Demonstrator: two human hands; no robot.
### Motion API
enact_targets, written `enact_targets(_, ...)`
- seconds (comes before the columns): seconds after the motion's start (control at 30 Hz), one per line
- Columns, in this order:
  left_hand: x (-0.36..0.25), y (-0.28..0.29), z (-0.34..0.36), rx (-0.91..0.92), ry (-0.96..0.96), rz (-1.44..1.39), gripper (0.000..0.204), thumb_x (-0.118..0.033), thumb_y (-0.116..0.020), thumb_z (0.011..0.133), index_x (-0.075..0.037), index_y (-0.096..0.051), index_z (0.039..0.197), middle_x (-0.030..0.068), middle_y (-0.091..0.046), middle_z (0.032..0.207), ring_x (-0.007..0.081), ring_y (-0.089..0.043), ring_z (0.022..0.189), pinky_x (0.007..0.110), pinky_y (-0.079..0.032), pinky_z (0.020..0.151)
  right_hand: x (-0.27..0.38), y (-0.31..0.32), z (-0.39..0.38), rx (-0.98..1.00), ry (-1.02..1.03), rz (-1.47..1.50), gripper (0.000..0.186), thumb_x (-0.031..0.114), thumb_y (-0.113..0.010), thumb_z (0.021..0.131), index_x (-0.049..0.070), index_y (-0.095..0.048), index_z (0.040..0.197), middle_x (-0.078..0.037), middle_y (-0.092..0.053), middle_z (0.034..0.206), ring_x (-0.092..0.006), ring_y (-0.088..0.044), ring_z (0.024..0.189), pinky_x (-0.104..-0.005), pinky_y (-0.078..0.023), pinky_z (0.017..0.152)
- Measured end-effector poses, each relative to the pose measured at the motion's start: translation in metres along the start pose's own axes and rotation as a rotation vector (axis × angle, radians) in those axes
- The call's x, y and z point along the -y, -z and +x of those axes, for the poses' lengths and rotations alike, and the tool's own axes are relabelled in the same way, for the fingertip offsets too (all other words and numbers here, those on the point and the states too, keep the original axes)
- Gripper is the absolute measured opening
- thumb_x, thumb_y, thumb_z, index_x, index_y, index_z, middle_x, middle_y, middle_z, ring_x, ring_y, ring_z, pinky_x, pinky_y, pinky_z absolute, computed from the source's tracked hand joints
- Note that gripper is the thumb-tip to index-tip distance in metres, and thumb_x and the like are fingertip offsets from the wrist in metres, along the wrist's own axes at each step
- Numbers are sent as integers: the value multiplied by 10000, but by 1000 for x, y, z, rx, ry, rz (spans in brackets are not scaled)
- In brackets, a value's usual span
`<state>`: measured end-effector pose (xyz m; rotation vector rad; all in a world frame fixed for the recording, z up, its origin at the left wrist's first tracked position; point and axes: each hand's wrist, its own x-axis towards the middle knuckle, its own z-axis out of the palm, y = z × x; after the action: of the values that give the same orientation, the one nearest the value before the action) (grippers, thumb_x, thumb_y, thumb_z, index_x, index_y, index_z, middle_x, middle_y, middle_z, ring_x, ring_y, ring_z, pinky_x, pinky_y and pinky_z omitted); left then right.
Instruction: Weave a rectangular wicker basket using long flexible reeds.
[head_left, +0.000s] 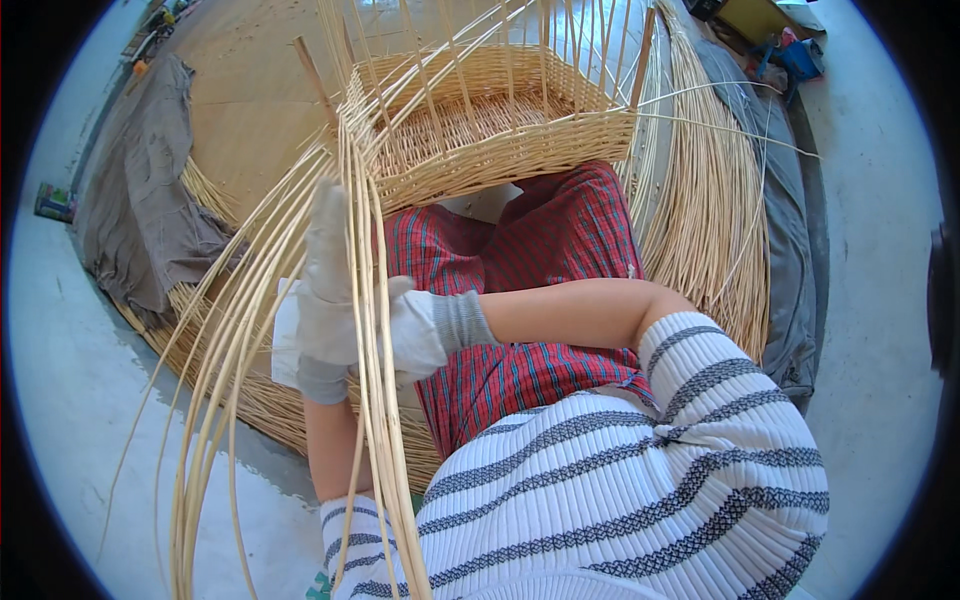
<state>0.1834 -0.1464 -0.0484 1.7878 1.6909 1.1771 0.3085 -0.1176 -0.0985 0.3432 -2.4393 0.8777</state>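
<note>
Wicker basket [500,163] ahead & a bit R, long axis approx. L–R; long strands [363,230] run from its L end back past gloved L hand [328,285] (nearer basket) & R hand [415,335]. Fingers part hidden, can't tell if either's clamped on 'em.

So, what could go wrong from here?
The long wicker rods trail across the striped left sleeve, so one might snag there. They also bunch up by the gloved left hand and gloved right hand, where they could tangle. And some reach the wicker basket's left corner, so a hard tug might tilt it.
</note>
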Motion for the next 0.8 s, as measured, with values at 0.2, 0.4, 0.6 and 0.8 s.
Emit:
enact_targets(0.2, 5, -9, 12, -393, -328, -500, 289, -198, -450, 1020, 22, -568, 1167, -6, -433, 603, 91, -427, 525, 400, -571, 803, -5, 27, -26, 55, -199, -147, 220, 324, -696, 707, 118, -621, 702, -76, -619, 644, -309, -645, 684, -439, -510, 666)
enact_targets(0.4, 60, 21, -11, -515, -197, -621, 193, -107, -385, 1012, -28, -559, 1038, -43, -271, 542, 64, -313, 497, 449, -558, 824, -115, 121, -110, -709, -464, 410, 235, 221, -537, 917, 31, -611, 800, -83, -606, 729, -250, -611, 690, -385, -517, 660)
enact_targets(0.6, 60, -36, -55, -772, -71, -435, 188, -144, -393, 1029, -32, -519, 1111, 31, -495, 713, 146, -563, 794, 509, -471, 1005, -183, 136, -128, -946, -553, 952, 311, 295, -467, 1029, 17, -595, 1081, -15, -514, 744, -155, -546, 688, -310, -496, 713)
enact_targets(0.8, 91, -82, -12, -565, 346, -128, 506, -316, -554, 993, 26, -435, 1347, 213, -554, 1295, 273, -540, 1203, 418, -368, 1092, -146, 136, -136, -810, -821, 235, 151, 94, -604, 957, 26, -628, 1089, -27, -639, 900, -92, -588, 802, -253, -492, 788)
